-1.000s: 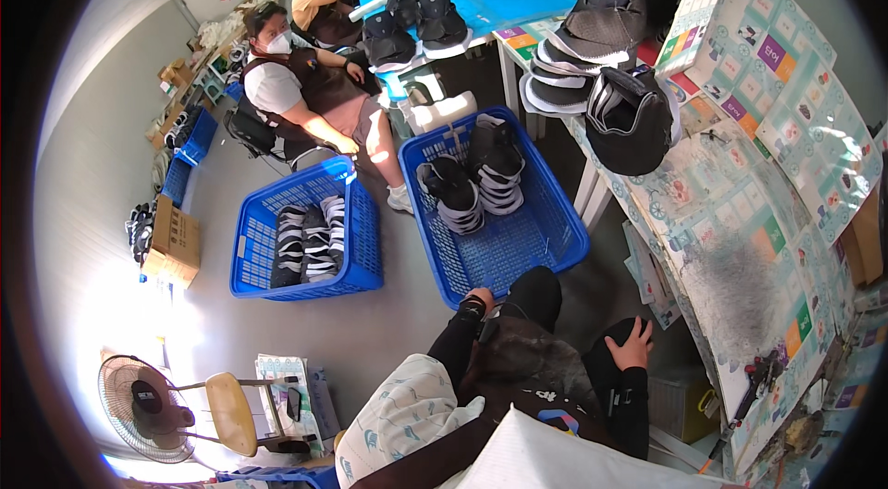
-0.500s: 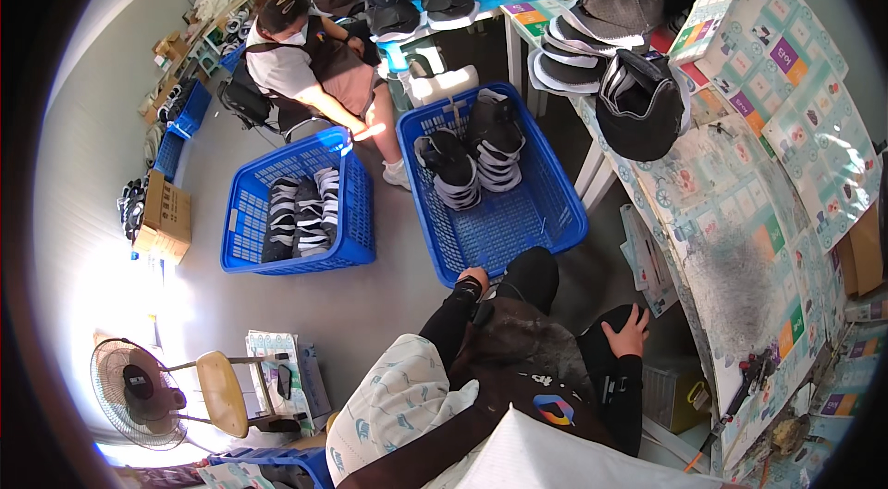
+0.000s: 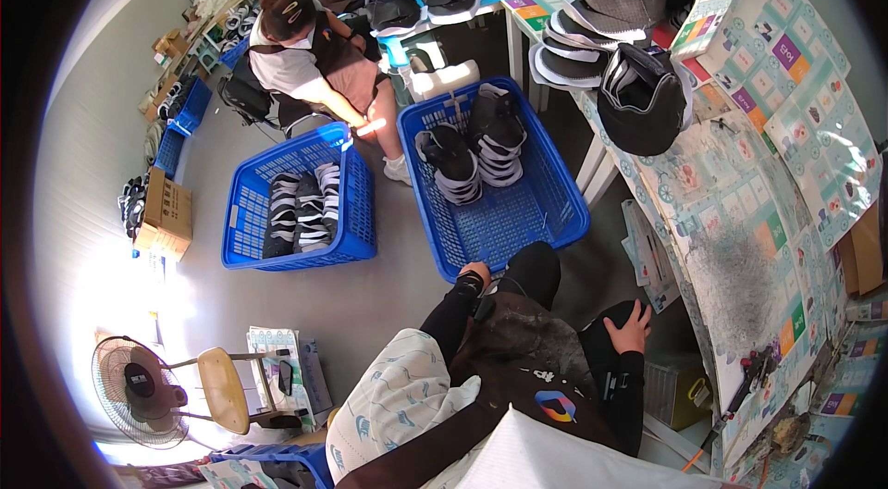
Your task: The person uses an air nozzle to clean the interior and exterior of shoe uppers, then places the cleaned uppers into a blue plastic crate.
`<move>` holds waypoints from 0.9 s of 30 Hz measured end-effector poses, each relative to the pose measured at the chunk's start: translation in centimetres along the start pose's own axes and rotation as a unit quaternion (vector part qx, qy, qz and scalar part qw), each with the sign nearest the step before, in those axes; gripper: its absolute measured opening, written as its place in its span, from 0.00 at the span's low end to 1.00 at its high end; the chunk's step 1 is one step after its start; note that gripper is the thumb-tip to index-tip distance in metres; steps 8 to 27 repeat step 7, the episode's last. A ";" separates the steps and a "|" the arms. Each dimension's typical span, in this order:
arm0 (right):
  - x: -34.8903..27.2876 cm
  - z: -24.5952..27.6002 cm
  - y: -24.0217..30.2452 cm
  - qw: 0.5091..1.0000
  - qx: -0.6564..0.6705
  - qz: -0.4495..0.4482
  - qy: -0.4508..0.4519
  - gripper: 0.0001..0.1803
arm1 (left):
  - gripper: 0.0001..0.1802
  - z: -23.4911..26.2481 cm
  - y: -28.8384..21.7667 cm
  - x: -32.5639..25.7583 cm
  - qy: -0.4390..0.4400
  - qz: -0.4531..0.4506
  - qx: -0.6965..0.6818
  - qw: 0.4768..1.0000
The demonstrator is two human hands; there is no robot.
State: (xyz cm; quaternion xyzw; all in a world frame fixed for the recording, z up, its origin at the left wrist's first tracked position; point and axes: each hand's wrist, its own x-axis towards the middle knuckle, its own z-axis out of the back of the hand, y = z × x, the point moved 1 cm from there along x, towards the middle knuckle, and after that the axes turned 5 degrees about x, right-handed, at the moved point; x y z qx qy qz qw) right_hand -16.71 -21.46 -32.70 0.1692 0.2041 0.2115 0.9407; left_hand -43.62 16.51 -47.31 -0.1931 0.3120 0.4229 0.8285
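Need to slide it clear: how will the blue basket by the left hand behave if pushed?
The blue basket is openwork plastic with only a few stacked shoe uppers at its far end, so probably light. It should slide on the smooth floor. Pushed from the left hand corner, it may pivot, and the stacks could topple.

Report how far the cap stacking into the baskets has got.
Done: two cap stacks lie in the near blue basket. In hand: left hand at its rim, empty as far as shows; right hand on the knee. Left: most of that basket bare; caps remain on the table.
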 end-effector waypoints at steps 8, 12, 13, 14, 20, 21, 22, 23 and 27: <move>0.0 -0.1 0.1 1.000 -0.009 -0.004 0.003 0.58 | 0.24 0.3 0.0 -0.2 0.013 -0.001 0.012 1.000; 0.0 -0.1 0.1 1.000 -0.009 -0.004 0.003 0.58 | 0.24 0.3 0.0 -0.2 0.013 -0.001 0.012 1.000; 0.0 -0.1 0.1 1.000 -0.009 -0.004 0.003 0.58 | 0.24 0.3 0.0 -0.2 0.013 -0.001 0.012 1.000; 0.0 -0.1 0.1 1.000 -0.009 -0.004 0.003 0.58 | 0.24 0.3 0.0 -0.2 0.013 -0.001 0.012 1.000; 0.0 -0.1 0.1 1.000 -0.009 -0.004 0.003 0.58 | 0.24 0.3 0.0 -0.2 0.013 -0.001 0.012 1.000; 0.0 -0.1 0.1 1.000 -0.009 -0.004 0.003 0.58 | 0.24 0.3 0.0 -0.2 0.013 -0.001 0.012 1.000; 0.0 -0.1 0.1 1.000 -0.009 -0.004 0.003 0.58 | 0.24 0.3 0.0 -0.2 0.013 -0.001 0.012 1.000; 0.0 -0.1 0.1 1.000 -0.009 -0.004 0.003 0.58 | 0.24 0.3 0.0 -0.2 0.013 -0.001 0.012 1.000; 0.0 -0.1 0.1 1.000 -0.009 -0.004 0.003 0.58 | 0.24 0.3 0.0 -0.2 0.013 -0.001 0.012 1.000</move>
